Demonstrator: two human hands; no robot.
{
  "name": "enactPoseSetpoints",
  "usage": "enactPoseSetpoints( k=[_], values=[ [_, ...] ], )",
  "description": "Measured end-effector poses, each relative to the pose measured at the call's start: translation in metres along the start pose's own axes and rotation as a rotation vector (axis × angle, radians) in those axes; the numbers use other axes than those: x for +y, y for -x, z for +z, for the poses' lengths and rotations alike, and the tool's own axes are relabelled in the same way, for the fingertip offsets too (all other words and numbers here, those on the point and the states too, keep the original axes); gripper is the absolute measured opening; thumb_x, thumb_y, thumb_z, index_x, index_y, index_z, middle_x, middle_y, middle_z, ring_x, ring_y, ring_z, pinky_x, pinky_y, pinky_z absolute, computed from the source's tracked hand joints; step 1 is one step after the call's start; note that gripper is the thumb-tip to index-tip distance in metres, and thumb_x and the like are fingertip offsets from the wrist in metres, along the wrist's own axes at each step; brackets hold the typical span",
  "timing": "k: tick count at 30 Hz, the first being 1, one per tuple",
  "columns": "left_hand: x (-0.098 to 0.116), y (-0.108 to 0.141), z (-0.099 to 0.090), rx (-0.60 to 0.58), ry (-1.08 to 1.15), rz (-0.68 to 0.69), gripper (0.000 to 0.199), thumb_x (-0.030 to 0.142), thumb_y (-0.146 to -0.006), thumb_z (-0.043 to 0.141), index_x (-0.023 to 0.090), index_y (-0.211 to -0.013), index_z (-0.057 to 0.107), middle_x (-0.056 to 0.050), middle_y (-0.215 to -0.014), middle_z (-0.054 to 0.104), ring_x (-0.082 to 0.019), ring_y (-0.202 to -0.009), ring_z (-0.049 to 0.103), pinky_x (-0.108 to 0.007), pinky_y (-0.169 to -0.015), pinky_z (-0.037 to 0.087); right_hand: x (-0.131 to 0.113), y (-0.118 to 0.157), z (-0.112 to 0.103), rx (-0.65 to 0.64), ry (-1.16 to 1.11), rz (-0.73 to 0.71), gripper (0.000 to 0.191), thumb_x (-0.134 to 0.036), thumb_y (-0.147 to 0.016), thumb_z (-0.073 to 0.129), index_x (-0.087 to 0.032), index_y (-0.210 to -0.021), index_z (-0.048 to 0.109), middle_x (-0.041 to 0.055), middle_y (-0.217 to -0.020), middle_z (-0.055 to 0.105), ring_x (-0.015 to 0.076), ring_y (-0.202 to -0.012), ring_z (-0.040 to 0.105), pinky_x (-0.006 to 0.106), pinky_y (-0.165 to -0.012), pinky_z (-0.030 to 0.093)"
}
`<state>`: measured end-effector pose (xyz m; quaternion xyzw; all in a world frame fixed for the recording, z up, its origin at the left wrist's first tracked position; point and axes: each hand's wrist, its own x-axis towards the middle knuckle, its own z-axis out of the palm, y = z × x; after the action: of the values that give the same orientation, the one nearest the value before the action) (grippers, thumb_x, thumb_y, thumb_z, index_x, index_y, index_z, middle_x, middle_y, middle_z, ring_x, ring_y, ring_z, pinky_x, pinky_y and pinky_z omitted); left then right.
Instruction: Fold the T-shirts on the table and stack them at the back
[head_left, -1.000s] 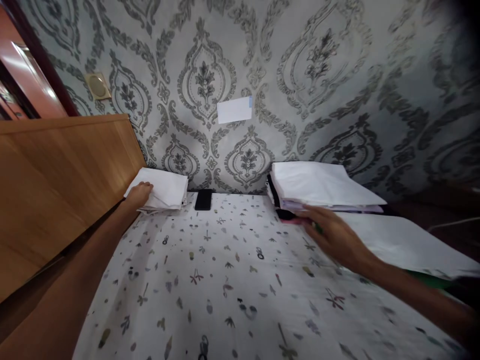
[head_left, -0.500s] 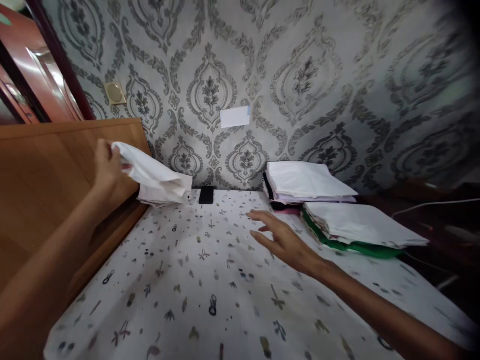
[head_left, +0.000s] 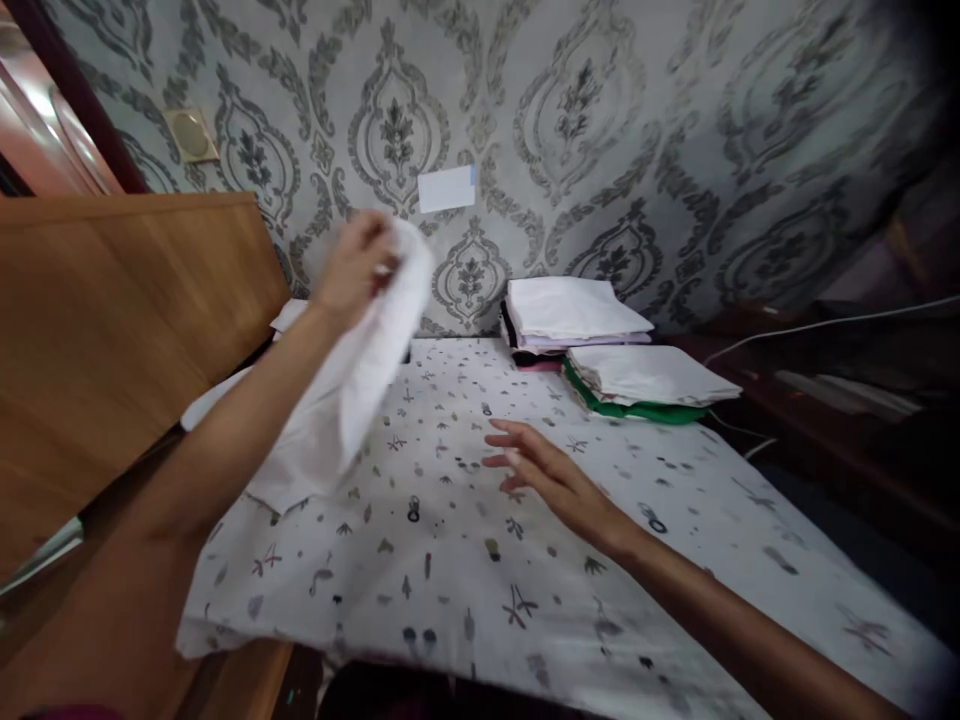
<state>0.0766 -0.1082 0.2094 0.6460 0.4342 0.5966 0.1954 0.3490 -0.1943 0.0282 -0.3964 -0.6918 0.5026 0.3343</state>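
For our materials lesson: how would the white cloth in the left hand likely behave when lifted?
The white cloth is probably floppy, since it drapes from the left hand. It seems light: only that hand grips it.

- Nothing I can actually read here, tbh.
- White card [head_left: 447,189] on the wall [head_left: 495,120]: no legible writing (there's a blue patch at its right end, but I can't make out any letters).
- Patterned cloth [head_left: 465,540]: just little printed motifs, nothing legible.
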Motion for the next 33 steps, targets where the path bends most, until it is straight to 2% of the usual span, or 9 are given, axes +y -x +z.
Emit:
enactPoseSetpoints(
  k=[2,5,10,15,19,22,25,29,33],
  values=[
    [0.001,0.020,0.038,-0.374,0.116,-0.049,0.016,0.027,-0.096,0.056,0.026,-0.111,0.061,0.001,-0.112,0.067,-0.018,-0.112,0.063,-0.033,-0.088,0.054,0.009,0.005,-0.005,0.104,-0.127,0.115,0.051,-0.056,-0.096,0.042,-0.029,-0.140,0.047,0.0150,-0.140,0.057,0.0275,-0.114,0.067,0.042,-0.085,0.061],
    [-0.004,0.046,0.056,-0.624,0.124,-0.054,0.030,0.036,-0.094,0.060,0.027,-0.123,0.059,-0.003,-0.122,0.066,-0.022,-0.120,0.061,-0.037,-0.092,0.052,0.025,0.016,-0.015,0.282,-0.216,0.280,0.048,-0.057,-0.097,0.039,-0.028,-0.133,0.052,0.0148,-0.135,0.061,0.0272,-0.110,0.068,0.039,-0.082,0.062],
    [-0.067,0.081,-0.002,-0.872,-0.198,-0.109,0.037,0.046,-0.095,0.048,0.018,-0.115,0.062,-0.008,-0.109,0.070,-0.021,-0.103,0.064,-0.035,-0.089,0.052,0.053,0.040,-0.034,0.468,-0.043,0.370,0.042,-0.052,-0.092,0.051,-0.022,-0.121,0.058,0.0139,-0.119,0.067,0.0278,-0.101,0.070,0.040,-0.078,0.061],
    [-0.157,0.127,-0.078,-0.888,-0.812,-0.203,0.034,0.034,-0.089,0.043,0.017,-0.108,0.065,-0.009,-0.112,0.070,-0.026,-0.105,0.063,-0.038,-0.096,0.048,0.057,0.021,-0.036,0.364,0.693,-0.044,0.030,-0.034,-0.093,0.049,-0.019,-0.110,0.067,0.0158,-0.120,0.064,0.0317,-0.113,0.061,0.050,-0.094,0.053],
    [-0.191,0.143,-0.104,-0.757,-1.083,-0.255,0.054,0.015,-0.080,0.041,0.017,-0.131,0.057,-0.014,-0.139,0.057,-0.030,-0.127,0.054,-0.042,-0.103,0.045,0.045,-0.028,-0.012,-0.094,1.009,-0.273,0.041,-0.006,-0.085,0.048,-0.019,-0.120,0.065,0.0145,-0.148,0.052,0.0302,-0.140,0.042,0.052,-0.113,0.036],
    [-0.192,0.145,-0.107,-0.692,-1.156,-0.258,0.054,0.014,-0.083,0.038,0.012,-0.135,0.053,-0.019,-0.137,0.056,-0.031,-0.125,0.054,-0.042,-0.100,0.047,0.038,-0.056,0.001,-0.335,1.166,-0.305,0.044,0.003,-0.080,0.046,-0.017,-0.113,0.067,0.0144,-0.153,0.046,0.0304,-0.145,0.036,0.053,-0.113,0.034],
    [-0.181,0.153,-0.109,-0.717,-1.150,-0.210,0.041,0.028,-0.091,0.036,0.012,-0.121,0.060,-0.019,-0.124,0.060,-0.031,-0.115,0.058,-0.042,-0.096,0.047,0.033,-0.060,-0.004,-0.423,1.231,-0.365,0.037,0.002,-0.077,0.053,-0.017,-0.106,0.067,0.0141,-0.142,0.058,0.0308,-0.140,0.043,0.052,-0.109,0.037],
    [-0.163,0.175,-0.121,-0.854,-0.980,-0.235,0.045,0.055,-0.091,0.041,0.020,-0.108,0.063,-0.010,-0.109,0.067,-0.027,-0.101,0.063,-0.037,-0.091,0.048,0.020,-0.031,-0.022,-0.425,1.223,-0.451,0.037,0.004,-0.071,0.056,-0.018,-0.100,0.066,0.0108,-0.114,0.070,0.0279,-0.125,0.056,0.053,-0.111,0.032],
    [-0.148,0.190,-0.136,-0.923,-0.923,-0.425,0.045,0.054,-0.085,0.047,0.026,-0.116,0.062,-0.004,-0.094,0.072,-0.025,-0.090,0.066,-0.032,-0.081,0.049,0.003,0.014,-0.029,-0.372,1.257,-0.484,0.034,0.006,-0.074,0.047,-0.019,-0.092,0.061,0.0054,-0.090,0.067,0.0211,-0.089,0.062,0.045,-0.100,0.041]
  ],
)
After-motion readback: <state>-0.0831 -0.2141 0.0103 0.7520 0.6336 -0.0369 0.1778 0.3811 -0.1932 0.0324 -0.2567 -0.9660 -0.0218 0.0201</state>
